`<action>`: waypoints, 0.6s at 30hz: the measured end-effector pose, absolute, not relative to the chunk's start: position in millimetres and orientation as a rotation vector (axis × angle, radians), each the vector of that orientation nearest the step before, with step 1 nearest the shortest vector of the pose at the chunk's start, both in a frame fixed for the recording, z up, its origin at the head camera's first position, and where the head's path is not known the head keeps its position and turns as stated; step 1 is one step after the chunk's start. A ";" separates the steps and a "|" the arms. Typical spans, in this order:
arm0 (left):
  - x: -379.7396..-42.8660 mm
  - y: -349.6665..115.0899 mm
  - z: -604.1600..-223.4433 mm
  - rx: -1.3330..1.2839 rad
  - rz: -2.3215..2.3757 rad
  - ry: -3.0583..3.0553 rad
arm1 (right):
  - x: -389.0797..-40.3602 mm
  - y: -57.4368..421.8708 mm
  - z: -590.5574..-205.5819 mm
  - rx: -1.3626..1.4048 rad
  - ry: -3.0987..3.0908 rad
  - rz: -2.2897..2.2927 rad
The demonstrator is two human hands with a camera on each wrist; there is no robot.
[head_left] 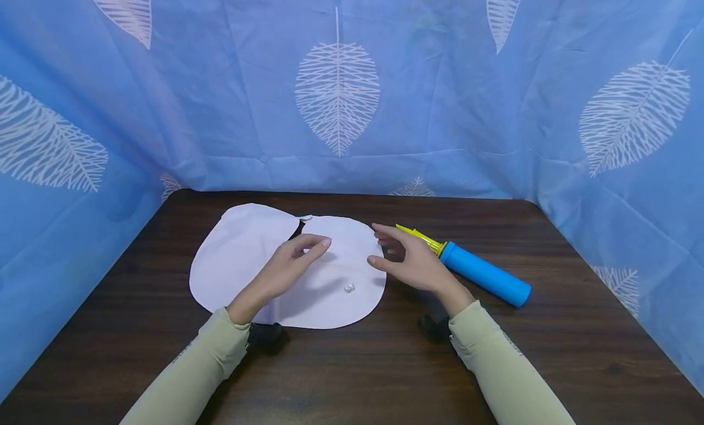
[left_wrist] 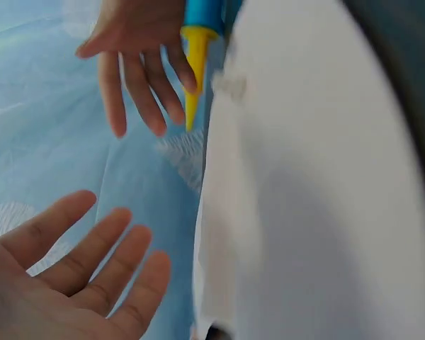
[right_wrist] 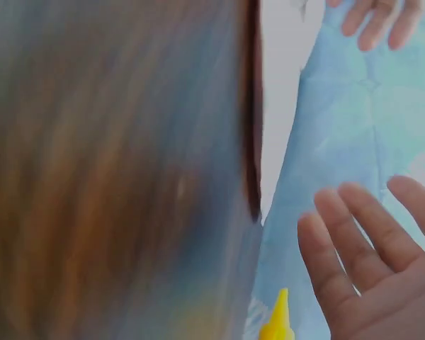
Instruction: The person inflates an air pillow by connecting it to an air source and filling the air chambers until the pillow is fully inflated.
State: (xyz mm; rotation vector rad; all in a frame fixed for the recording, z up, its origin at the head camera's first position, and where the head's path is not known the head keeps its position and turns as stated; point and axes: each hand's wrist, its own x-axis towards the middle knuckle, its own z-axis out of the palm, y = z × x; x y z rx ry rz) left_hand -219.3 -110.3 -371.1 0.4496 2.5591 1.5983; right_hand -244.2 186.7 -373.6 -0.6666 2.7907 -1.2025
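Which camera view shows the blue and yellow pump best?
The head view, because the pump shows nearly whole there, with its blue body and yellow nozzle. The left wrist view shows the nozzle but cuts off the blue body; the right wrist view catches only part of the nozzle at its bottom edge.

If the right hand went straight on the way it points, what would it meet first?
Probably the white sheet ahead of the right hand; hand height is unclear, so it might pass above toward the blue curtain.
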 end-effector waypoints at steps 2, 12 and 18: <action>-215.6 -107.3 -374.0 0.427 1.657 2.503 | -242.0 187.5 -376.6 -0.665 2.717 -1.300; -210.5 -97.6 -400.0 0.483 1.697 2.412 | -240.0 190.9 -393.9 -0.481 2.430 -1.568; -212.7 -100.7 -411.4 0.559 1.663 2.448 | -244.5 197.5 -402.1 -0.435 2.407 -1.574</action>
